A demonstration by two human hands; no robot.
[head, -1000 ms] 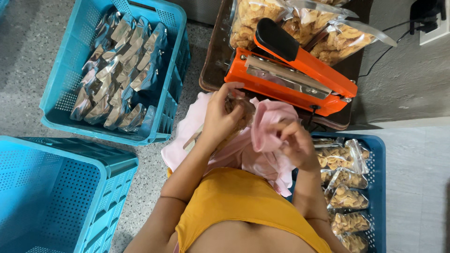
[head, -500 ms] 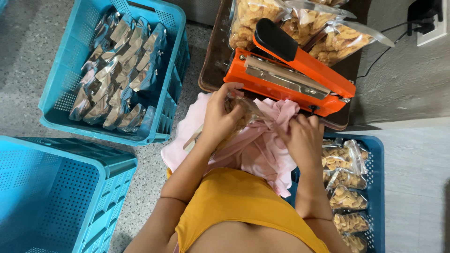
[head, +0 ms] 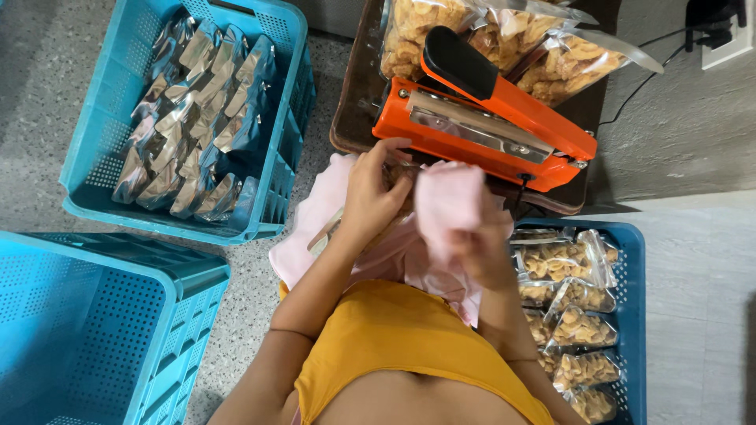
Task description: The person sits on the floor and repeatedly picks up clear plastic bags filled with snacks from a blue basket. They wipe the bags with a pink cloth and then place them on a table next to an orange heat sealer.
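Note:
My left hand (head: 376, 191) is closed around a small clear packet just in front of the orange heat sealer (head: 480, 118), which stands open on a dark brown table (head: 354, 102). The packet is mostly hidden by my fingers. My right hand (head: 484, 256) is blurred and grips a fold of the pink cloth (head: 449, 201), lifted up beside the left hand. The rest of the pink cloth lies over my lap.
Large clear bags of fried snacks (head: 504, 31) sit behind the sealer. A blue crate (head: 94, 165) at upper left holds several silver pouches. Another blue crate (head: 87, 330) is at lower left. A blue crate (head: 630, 315) on the right holds clear snack packets. A wall socket (head: 720, 35) with a cable is at top right.
My right hand has pulled a fold of pink cloth up and left, over the spot in front of the sealer. My left hand stays near the sealer's front edge.

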